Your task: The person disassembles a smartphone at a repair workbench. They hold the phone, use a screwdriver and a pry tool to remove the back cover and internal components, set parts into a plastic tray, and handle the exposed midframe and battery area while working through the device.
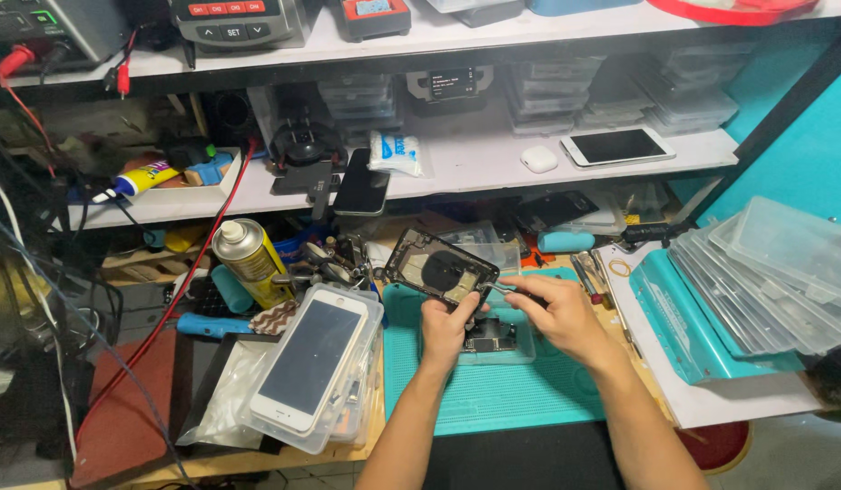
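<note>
left hand (445,328): grips the opened phone housing (436,267), tilted above the teal mat (493,390)
right hand (556,311): pinches tweezers (499,289) at the housing's edge

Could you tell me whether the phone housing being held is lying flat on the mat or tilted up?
Tilted up: the left hand props the phone housing off the teal mat, its open inside facing the camera.

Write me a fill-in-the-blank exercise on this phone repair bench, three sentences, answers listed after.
1. The left hand props up an opened phone housing over a mat coloured ____.
2. The right hand holds a thin metal tool against the housing's ____ edge.
3. The white phone left of the mat lies on a clear plastic ____.

Missing words: teal; right; box
</note>
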`<action>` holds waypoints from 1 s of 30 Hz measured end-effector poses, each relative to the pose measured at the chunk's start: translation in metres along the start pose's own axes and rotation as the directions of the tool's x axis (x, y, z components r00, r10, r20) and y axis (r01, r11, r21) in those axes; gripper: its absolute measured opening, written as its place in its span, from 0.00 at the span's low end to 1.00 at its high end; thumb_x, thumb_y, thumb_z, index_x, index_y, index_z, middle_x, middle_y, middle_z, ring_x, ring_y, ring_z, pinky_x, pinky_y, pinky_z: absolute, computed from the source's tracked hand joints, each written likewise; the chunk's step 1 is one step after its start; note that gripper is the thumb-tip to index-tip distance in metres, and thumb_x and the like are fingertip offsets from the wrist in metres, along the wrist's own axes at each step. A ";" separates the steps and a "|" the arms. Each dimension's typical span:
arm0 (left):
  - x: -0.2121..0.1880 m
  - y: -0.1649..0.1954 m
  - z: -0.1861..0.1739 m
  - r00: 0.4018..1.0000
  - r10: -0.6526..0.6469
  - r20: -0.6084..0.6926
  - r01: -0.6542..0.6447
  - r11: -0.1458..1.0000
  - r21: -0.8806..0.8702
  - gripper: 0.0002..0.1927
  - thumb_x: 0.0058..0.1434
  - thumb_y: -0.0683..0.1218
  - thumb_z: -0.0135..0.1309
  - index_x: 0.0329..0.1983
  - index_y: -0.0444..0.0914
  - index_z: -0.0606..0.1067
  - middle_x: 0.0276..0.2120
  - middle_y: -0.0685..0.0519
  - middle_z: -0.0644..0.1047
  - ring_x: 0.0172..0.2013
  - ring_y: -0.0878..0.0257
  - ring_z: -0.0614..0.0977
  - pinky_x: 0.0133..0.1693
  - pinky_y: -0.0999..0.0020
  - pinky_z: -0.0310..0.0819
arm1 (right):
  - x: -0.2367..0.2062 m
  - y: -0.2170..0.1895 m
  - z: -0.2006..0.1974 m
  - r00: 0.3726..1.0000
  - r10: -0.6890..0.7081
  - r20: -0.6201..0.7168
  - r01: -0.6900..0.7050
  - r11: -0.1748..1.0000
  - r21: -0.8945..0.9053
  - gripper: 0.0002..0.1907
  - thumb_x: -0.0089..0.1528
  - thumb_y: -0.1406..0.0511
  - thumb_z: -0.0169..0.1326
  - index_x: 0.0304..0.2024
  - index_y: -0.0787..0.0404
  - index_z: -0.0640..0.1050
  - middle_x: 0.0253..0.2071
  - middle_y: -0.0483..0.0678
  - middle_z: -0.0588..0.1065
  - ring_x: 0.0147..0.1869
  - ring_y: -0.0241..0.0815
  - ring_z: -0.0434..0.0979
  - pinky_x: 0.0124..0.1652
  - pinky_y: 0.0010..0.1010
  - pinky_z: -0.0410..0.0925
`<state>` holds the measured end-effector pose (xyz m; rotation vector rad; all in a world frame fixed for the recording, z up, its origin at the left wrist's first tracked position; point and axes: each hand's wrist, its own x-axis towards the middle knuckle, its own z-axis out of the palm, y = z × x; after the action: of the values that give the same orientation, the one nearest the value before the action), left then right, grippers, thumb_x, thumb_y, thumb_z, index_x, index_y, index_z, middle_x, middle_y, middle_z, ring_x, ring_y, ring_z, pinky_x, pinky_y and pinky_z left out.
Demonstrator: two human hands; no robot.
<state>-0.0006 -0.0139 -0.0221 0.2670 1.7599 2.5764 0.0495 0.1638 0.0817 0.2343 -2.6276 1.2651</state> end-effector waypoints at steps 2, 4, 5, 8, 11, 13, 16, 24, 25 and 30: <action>-0.002 0.002 0.000 1.000 0.011 0.026 -0.011 1.000 -0.015 0.07 0.62 0.41 0.58 0.37 0.33 0.83 0.28 0.54 0.83 0.26 0.72 0.79 0.29 0.77 0.70 | -0.001 -0.002 0.000 0.987 -0.147 -0.070 0.145 0.989 -0.035 0.13 0.61 0.65 0.59 0.46 0.62 0.82 0.38 0.50 0.82 0.35 0.42 0.80 0.36 0.31 0.71; -0.002 0.004 0.001 0.999 0.006 0.047 -0.003 0.998 -0.059 0.06 0.62 0.41 0.57 0.37 0.33 0.82 0.28 0.54 0.83 0.27 0.71 0.80 0.30 0.77 0.71 | -0.002 -0.002 -0.001 0.975 -0.199 -0.102 0.193 0.979 -0.069 0.11 0.61 0.65 0.59 0.45 0.62 0.82 0.39 0.51 0.83 0.39 0.43 0.83 0.38 0.31 0.72; -0.002 0.005 0.002 0.998 -0.007 0.055 0.012 0.995 -0.095 0.05 0.61 0.40 0.57 0.37 0.33 0.81 0.28 0.54 0.83 0.27 0.70 0.81 0.30 0.76 0.72 | -0.002 -0.002 -0.002 0.979 -0.176 -0.101 0.168 0.982 -0.080 0.11 0.61 0.65 0.59 0.44 0.62 0.82 0.39 0.50 0.83 0.40 0.44 0.84 0.38 0.31 0.72; -0.003 0.009 0.001 0.997 -0.021 0.077 0.029 0.995 -0.099 0.05 0.62 0.40 0.56 0.36 0.32 0.81 0.26 0.53 0.82 0.24 0.69 0.80 0.28 0.75 0.70 | -0.003 -0.003 -0.003 0.973 -0.196 -0.122 0.183 0.977 -0.107 0.10 0.60 0.65 0.60 0.43 0.62 0.83 0.39 0.50 0.83 0.41 0.45 0.84 0.40 0.31 0.73; -0.003 0.011 0.001 0.996 -0.007 0.089 0.016 0.995 -0.096 0.06 0.62 0.40 0.56 0.35 0.31 0.81 0.25 0.52 0.81 0.24 0.69 0.79 0.27 0.75 0.69 | -0.004 -0.004 -0.004 0.972 -0.200 -0.121 0.187 0.976 -0.113 0.10 0.60 0.65 0.60 0.42 0.62 0.83 0.39 0.50 0.83 0.41 0.45 0.84 0.40 0.31 0.73; -0.004 0.011 0.001 0.996 -0.004 0.090 0.013 0.995 -0.104 0.06 0.62 0.39 0.56 0.35 0.31 0.81 0.25 0.52 0.81 0.24 0.69 0.79 0.27 0.75 0.69 | -0.005 -0.005 -0.005 0.974 -0.196 -0.115 0.184 0.977 -0.111 0.09 0.60 0.65 0.60 0.42 0.61 0.84 0.39 0.50 0.83 0.41 0.45 0.84 0.40 0.31 0.73; -0.004 0.011 0.002 0.996 -0.013 0.088 0.023 0.994 -0.111 0.06 0.62 0.40 0.56 0.35 0.32 0.81 0.25 0.53 0.81 0.24 0.70 0.79 0.27 0.76 0.69 | -0.004 -0.006 -0.005 0.972 -0.203 -0.115 0.190 0.975 -0.112 0.09 0.59 0.66 0.60 0.41 0.61 0.84 0.39 0.50 0.83 0.41 0.45 0.84 0.39 0.31 0.73; -0.002 0.006 0.000 0.996 -0.010 0.090 0.018 0.996 -0.087 0.05 0.62 0.41 0.57 0.35 0.33 0.81 0.25 0.54 0.81 0.23 0.72 0.77 0.26 0.76 0.67 | -0.003 -0.005 -0.004 0.983 -0.150 -0.107 0.141 0.986 -0.084 0.09 0.60 0.65 0.60 0.41 0.62 0.84 0.38 0.49 0.83 0.39 0.42 0.84 0.36 0.30 0.73; -0.002 0.005 0.000 0.996 -0.006 0.091 0.014 0.996 -0.085 0.06 0.63 0.41 0.57 0.35 0.33 0.81 0.25 0.53 0.81 0.23 0.72 0.77 0.27 0.76 0.67 | -0.003 -0.004 -0.004 0.982 -0.159 -0.106 0.150 0.985 -0.083 0.09 0.60 0.65 0.60 0.41 0.62 0.84 0.38 0.49 0.83 0.39 0.42 0.84 0.36 0.30 0.73; -0.002 0.005 0.001 0.996 -0.002 0.093 0.012 0.994 -0.110 0.05 0.62 0.40 0.57 0.35 0.33 0.80 0.25 0.53 0.81 0.24 0.71 0.77 0.27 0.76 0.68 | -0.002 -0.001 -0.004 0.977 -0.185 -0.101 0.175 0.979 -0.101 0.09 0.60 0.65 0.60 0.41 0.62 0.84 0.37 0.49 0.83 0.39 0.42 0.84 0.37 0.30 0.73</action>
<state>0.0020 -0.0151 -0.0179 0.3711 1.5795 2.5995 0.0520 0.1661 0.0842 0.3680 -2.4991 1.0654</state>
